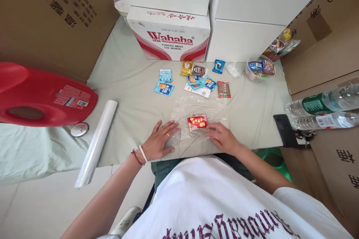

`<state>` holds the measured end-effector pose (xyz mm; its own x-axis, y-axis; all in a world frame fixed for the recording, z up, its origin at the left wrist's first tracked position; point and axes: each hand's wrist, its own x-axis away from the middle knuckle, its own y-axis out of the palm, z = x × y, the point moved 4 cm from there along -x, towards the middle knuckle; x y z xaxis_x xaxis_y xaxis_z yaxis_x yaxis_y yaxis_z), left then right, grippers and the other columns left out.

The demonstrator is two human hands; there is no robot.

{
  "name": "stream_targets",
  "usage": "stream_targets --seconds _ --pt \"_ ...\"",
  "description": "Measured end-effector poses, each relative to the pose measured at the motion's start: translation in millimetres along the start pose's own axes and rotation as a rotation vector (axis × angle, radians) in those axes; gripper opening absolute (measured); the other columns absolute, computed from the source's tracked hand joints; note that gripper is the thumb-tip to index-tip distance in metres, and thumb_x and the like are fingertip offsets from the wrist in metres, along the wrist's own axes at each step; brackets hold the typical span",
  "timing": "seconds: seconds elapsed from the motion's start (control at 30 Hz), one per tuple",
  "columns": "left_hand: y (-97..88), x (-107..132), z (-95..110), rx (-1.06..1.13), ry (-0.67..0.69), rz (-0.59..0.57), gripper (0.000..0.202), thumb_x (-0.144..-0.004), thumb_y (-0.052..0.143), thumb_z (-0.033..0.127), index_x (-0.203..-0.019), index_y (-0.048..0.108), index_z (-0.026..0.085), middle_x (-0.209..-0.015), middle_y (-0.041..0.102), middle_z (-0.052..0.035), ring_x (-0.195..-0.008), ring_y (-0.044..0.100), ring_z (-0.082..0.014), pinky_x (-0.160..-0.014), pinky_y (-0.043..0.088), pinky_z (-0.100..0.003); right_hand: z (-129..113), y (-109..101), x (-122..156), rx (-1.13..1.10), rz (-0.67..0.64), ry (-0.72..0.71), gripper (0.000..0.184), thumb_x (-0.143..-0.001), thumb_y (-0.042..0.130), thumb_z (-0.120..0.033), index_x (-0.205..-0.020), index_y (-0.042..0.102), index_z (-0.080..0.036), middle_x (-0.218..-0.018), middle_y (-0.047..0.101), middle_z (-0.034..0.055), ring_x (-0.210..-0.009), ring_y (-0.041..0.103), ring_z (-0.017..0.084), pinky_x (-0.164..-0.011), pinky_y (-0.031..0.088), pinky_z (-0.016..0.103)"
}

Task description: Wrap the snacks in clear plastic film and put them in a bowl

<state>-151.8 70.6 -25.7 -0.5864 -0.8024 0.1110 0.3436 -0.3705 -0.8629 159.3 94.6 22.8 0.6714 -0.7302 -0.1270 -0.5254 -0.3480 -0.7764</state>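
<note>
A sheet of clear plastic film (200, 106) lies spread on the pale green cloth in front of me. A small red snack packet (197, 122) rests on its near part. My left hand (160, 141) lies flat on the film's left edge, fingers spread. My right hand (223, 137) rests on the film just right of the red packet, fingers extended toward it, touching or nearly touching it. Neither hand holds anything.
Several small snack packets (196, 80) lie beyond the film, near a Wahaha carton (169, 35). A roll of clear film (97, 142) lies at left by a red plastic stool (42, 97). A clear tub of snacks (259, 68), water bottles (322, 110) and a black phone (285, 130) sit at right.
</note>
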Motion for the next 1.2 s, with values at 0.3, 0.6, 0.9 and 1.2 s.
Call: stream_targets --seconds 0.3,0.6,0.9,1.2 --pt "-11.0 -36 -13 0.149 -0.202 0.348 0.036 -0.1 0.044 0.043 -0.092 0.074 0.025 -0.102 0.078 -0.0082 -0.125 0.063 -0.0262 -0.115 0.041 -0.05 44 -26 -52 -0.111 -0.116 0.406 0.028 -0.102 0.05 -0.031 -0.103 0.076 -0.02 -0.093 0.076 0.0026 -0.084 0.068 0.018 -0.079 0.049 0.027" --pt "-23.0 -61 -39 0.025 -0.674 0.675 0.046 -0.083 0.069 0.045 -0.119 0.066 0.016 -0.121 0.062 -0.0184 -0.124 0.051 -0.039 -0.109 0.043 -0.057 54 -42 -92 0.421 -0.125 0.511 0.031 -0.104 0.052 -0.033 -0.123 0.072 -0.021 -0.121 0.069 0.0124 -0.115 0.061 0.029 -0.08 0.047 0.034" --pt "-24.9 -58 16 -0.016 -0.584 0.83 0.06 -0.09 0.063 0.052 -0.136 0.051 0.016 -0.143 0.054 -0.0219 -0.149 0.039 -0.0374 -0.124 0.028 -0.058 68 -10 -160 0.553 -0.165 0.49 0.044 -0.097 0.064 -0.032 -0.138 0.061 -0.014 -0.124 0.071 0.0189 -0.121 0.056 0.037 -0.097 0.043 0.045" --pt "2.8 -95 31 0.012 -0.643 0.605 0.085 -0.089 0.063 0.059 -0.158 0.039 0.016 -0.167 0.035 -0.025 -0.162 0.017 -0.0433 -0.125 0.014 -0.072 5 -19 -129 0.399 -0.345 0.163 0.03 -0.103 0.05 -0.026 -0.12 0.075 -0.024 -0.102 0.077 0.008 -0.096 0.064 0.025 -0.081 0.041 0.032"
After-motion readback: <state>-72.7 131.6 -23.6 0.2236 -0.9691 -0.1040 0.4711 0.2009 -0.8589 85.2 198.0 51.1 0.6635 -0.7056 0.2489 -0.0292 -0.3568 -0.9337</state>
